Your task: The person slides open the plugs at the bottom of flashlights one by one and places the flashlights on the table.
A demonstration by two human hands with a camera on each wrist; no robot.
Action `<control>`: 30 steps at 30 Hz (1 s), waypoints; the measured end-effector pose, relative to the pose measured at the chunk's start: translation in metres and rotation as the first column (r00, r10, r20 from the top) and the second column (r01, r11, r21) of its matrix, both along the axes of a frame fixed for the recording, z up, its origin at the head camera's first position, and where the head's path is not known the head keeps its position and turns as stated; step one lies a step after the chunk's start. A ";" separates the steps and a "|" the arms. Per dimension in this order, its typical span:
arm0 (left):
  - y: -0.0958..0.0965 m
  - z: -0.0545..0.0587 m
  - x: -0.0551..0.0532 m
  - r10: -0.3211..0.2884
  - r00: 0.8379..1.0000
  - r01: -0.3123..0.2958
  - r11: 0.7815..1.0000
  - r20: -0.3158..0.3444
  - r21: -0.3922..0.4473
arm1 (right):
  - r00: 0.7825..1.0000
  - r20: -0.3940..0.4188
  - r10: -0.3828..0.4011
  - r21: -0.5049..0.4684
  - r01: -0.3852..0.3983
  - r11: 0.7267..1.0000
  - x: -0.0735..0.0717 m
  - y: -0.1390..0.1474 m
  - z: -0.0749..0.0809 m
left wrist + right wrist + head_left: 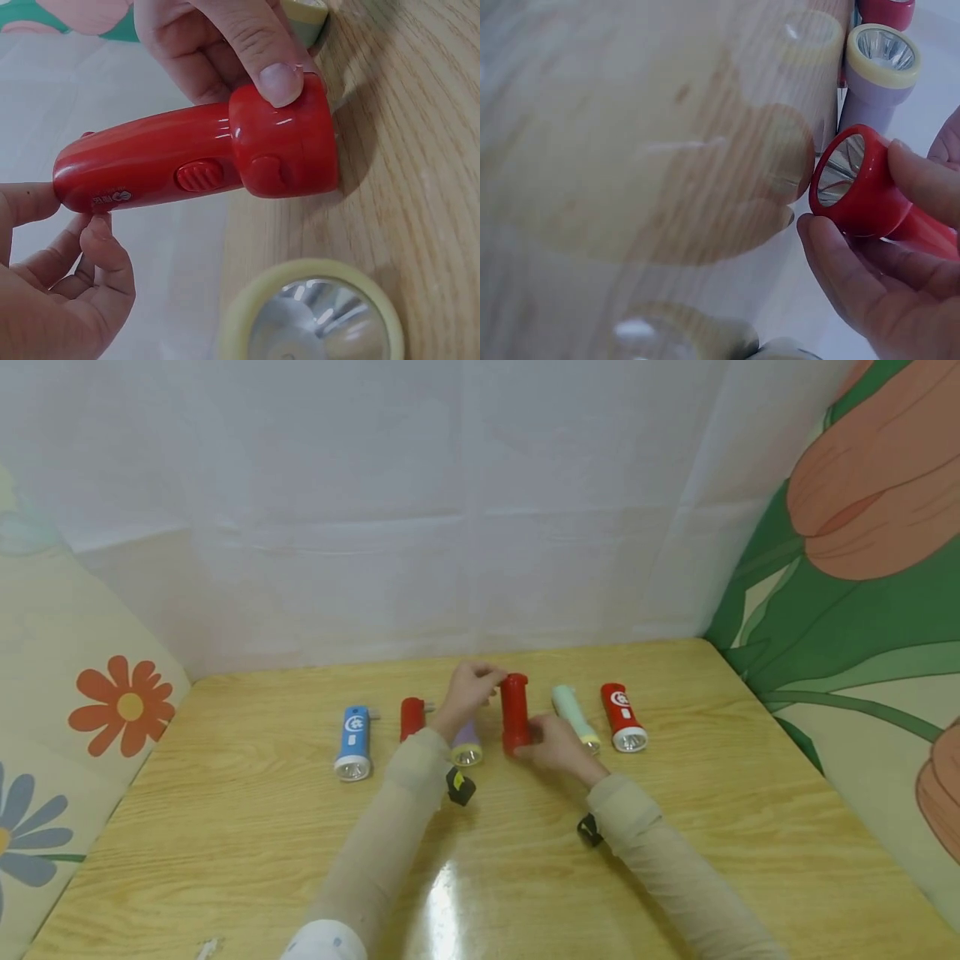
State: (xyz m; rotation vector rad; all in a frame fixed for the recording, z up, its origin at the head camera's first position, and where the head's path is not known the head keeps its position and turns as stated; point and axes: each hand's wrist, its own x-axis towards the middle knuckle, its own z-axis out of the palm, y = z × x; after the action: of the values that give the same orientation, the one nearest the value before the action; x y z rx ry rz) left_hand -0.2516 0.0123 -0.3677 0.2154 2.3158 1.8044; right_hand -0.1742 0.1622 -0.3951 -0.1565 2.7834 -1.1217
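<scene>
A plain red flashlight (515, 712) stands upright near the middle of the row, lens end down close over the table. My left hand (467, 695) pinches its tail end between the fingertips, as the left wrist view shows. Around its wider head, my right hand (557, 745) grips with thumb and fingers. On the red body, a ribbed switch (200, 175) faces the left wrist camera. The silvery reflector (840, 171) shows inside the head in the right wrist view. Just left of it lies a purple flashlight (467, 745) with a yellow rim, partly behind my left hand.
A blue flashlight (353, 739) and another red flashlight (412, 717) lie to the left, the latter partly covered by my arm. Right of my hands lie a mint-green flashlight (572, 712) and a red-and-white flashlight (622, 717). A white cloth (465, 527) hangs behind the wooden table (510, 877).
</scene>
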 end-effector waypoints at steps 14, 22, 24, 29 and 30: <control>-0.003 -0.001 0.003 -0.045 0.999 0.045 0.999 -0.002 -0.011 | 1.000 -0.006 0.029 0.004 -0.029 1.000 -0.002 0.002 0.000; -0.002 0.003 0.010 -0.044 0.998 0.044 0.999 -0.035 -0.020 | 0.998 -0.045 0.047 0.005 -0.046 0.999 -0.003 0.003 -0.001; -0.002 0.004 0.012 -0.049 0.998 0.048 0.999 -0.047 -0.022 | 0.998 -0.042 0.054 0.014 -0.053 0.998 -0.004 0.003 -0.001; -0.002 0.004 0.017 -0.064 0.995 0.062 0.998 -0.078 -0.031 | 0.997 -0.037 0.071 0.029 -0.070 0.997 -0.006 0.004 -0.002; -0.003 0.004 0.017 -0.067 0.994 0.065 0.997 -0.087 -0.033 | 0.997 -0.037 0.073 0.029 -0.072 0.997 -0.006 0.004 -0.002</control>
State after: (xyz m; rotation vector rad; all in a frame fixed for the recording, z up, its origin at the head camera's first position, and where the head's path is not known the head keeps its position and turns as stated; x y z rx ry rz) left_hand -0.2341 0.0098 -0.3640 0.3696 2.3633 1.7610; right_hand -0.1804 0.1663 -0.3966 -0.2766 2.8006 -1.0738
